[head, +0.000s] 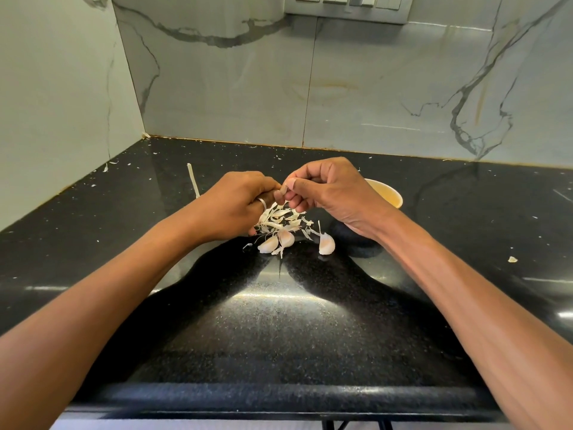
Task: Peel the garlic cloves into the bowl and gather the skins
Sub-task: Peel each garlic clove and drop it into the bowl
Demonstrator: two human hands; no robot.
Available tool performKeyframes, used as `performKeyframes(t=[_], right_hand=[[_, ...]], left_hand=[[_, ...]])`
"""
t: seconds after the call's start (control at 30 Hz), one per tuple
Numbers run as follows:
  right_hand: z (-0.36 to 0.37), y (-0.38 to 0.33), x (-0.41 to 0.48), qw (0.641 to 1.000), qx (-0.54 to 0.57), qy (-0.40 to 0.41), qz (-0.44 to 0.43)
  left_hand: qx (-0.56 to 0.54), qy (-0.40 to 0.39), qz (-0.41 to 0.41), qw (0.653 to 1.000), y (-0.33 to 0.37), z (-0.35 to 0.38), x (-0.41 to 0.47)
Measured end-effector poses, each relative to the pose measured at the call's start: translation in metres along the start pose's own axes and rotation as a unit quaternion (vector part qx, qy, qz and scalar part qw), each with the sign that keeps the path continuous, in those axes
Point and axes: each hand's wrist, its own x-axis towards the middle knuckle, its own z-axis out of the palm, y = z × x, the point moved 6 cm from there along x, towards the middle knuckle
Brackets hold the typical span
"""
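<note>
Black counter (279,321), marble wall (235,88) behind, left hand (235,206) and right hand (331,190) meeting above it, yellow bowl (387,193) just behind right hand, skins (282,218) heaped beneath both hands, three unpeeled cloves (279,240) at the heap's near edge, one small clove (283,189) pinched by both hands.

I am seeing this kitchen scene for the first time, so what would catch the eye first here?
The two hands meet over the middle of the black counter: the left hand and right hand pinch one garlic clove between them. Just below lies a pale pile of skins, with three whole cloves at its near edge. A yellow bowl stands behind the right hand.
</note>
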Motion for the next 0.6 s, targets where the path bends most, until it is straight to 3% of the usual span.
performKeyframes(t=[0.4, 0.6], right_hand=[[0.0019, 0.0027, -0.0017, 0.999, -0.032, -0.008, 0.015], [0.002, 0.0082, 0.0006, 0.998, 0.026, 0.002, 0.058]], left_hand=[[0.025, -0.034, 0.006, 0.999, 0.0007, 0.0045, -0.0001], [0.048, 0.065, 0.046, 0.996, -0.0001, -0.0032, 0.0026]])
